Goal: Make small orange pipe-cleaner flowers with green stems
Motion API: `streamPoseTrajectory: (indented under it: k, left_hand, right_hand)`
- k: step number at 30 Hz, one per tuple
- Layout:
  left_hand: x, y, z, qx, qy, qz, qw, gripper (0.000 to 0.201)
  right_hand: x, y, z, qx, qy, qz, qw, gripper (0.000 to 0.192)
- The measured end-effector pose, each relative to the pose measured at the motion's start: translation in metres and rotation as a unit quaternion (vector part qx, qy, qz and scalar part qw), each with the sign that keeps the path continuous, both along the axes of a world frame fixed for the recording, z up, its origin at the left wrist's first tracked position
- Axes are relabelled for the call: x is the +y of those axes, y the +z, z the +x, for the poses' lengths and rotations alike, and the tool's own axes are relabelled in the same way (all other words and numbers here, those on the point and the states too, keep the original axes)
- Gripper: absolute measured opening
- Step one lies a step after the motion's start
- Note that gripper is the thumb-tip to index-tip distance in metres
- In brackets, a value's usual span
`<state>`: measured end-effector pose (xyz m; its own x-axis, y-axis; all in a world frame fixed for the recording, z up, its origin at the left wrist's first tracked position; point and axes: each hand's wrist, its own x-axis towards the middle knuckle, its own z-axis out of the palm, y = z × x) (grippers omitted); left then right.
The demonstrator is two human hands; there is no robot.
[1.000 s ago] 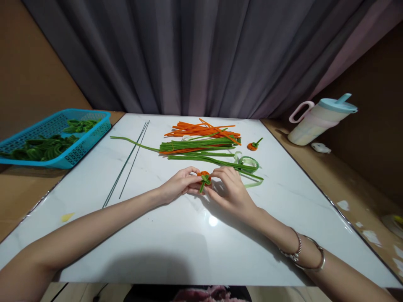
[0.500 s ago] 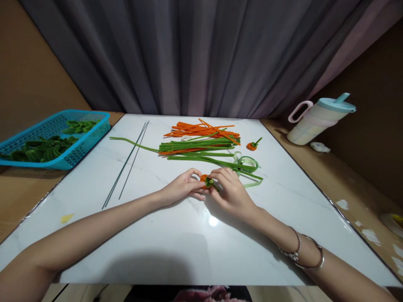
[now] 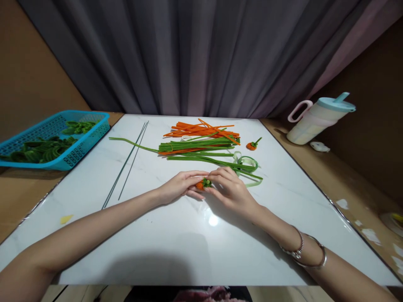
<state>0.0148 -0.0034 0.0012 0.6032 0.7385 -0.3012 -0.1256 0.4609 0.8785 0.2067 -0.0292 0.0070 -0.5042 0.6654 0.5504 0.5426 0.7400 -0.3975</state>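
Between my hands is a small orange pipe-cleaner fruit [image 3: 200, 185] with a green leafy top, its top turned to the right. My left hand [image 3: 181, 185] pinches the orange body between thumb and fingers. On the right side my right hand [image 3: 231, 191] closes its fingertips around the green top; the stem is hidden by those fingers. A bundle of green pipe cleaners [image 3: 198, 145] lies just beyond the hands, with orange pipe cleaners [image 3: 197, 129] behind it. Another orange pipe-cleaner fruit [image 3: 251, 146], with a green stem, rests further right.
Green ribbon or tape [image 3: 248, 163] curls beside the bundle. Thin dark wires [image 3: 127, 161] lie on the left of the white table [image 3: 151, 247]. A blue basket [image 3: 67, 161] holds green pipe-cleaner pieces. A tumbler [image 3: 317, 119] stands at the right, and a yellow scrap [image 3: 66, 219] lies near my left forearm.
The orange fruit has turned and shifted slightly left and down. Its stem, visible before, is now covered by my right fingers. My left fingers have straightened over it.
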Motion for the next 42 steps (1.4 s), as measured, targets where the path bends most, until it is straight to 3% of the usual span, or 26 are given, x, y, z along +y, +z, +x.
streamPoseTrajectory:
  k: [5,8,13,20,22,25,27,29,32,35,38,40,42]
  left_hand:
    - [-0.004,0.000,0.002,0.003,0.017,0.046,0.999,0.031]
    - [-0.006,0.001,0.003,0.009,0.035,0.052,0.998,0.031]
    - [-0.009,0.005,0.005,0.019,0.042,0.056,0.997,0.030]
    - [-0.013,0.000,0.010,0.055,0.071,0.118,0.989,0.037]
    - [-0.014,-0.003,0.010,0.056,0.087,0.134,0.986,0.038]
    - [-0.015,-0.006,0.010,0.067,0.109,0.153,0.980,0.036]
    - [-0.017,-0.006,0.010,0.074,0.117,0.168,0.976,0.034]
    - [-0.018,-0.007,0.010,0.083,0.118,0.181,0.973,0.032]
    - [-0.020,-0.008,0.011,0.104,0.111,0.193,0.969,0.029]
    - [-0.021,-0.008,0.011,0.124,0.105,0.206,0.965,0.027]
    - [-0.021,-0.005,0.009,0.162,0.093,0.253,0.949,0.023]
    - [-0.020,-0.002,0.008,0.200,0.090,0.335,0.916,0.019]
    - [-0.019,0.001,0.006,0.253,0.100,0.446,0.853,0.017]
  right_hand:
    - [0.000,-0.005,0.001,-0.054,-0.052,0.161,0.984,0.006]
    - [0.000,-0.003,0.004,-0.158,-0.022,0.253,0.954,0.015]
    - [0.001,0.001,0.006,-0.237,0.003,0.286,0.928,0.022]
    - [-0.001,-0.002,-0.002,-0.193,-0.036,0.213,0.957,0.019]
    - [-0.003,-0.004,-0.005,-0.123,-0.064,0.149,0.979,0.016]
    - [-0.004,-0.004,-0.008,0.015,-0.087,-0.020,0.996,0.014]
    - [-0.005,-0.003,-0.010,0.099,-0.098,-0.148,0.979,0.011]
    - [-0.005,-0.002,-0.012,0.167,-0.120,-0.256,0.945,0.011]
    - [-0.006,-0.001,-0.015,0.230,-0.146,-0.356,0.894,0.015]
    - [-0.007,0.001,-0.016,0.250,-0.150,-0.371,0.882,0.015]
    - [-0.007,0.001,-0.015,0.222,-0.135,-0.297,0.919,0.012]
    - [-0.006,0.000,-0.012,0.175,-0.113,-0.226,0.951,0.011]
    - [-0.005,-0.001,-0.009,0.119,-0.089,-0.171,0.974,0.012]
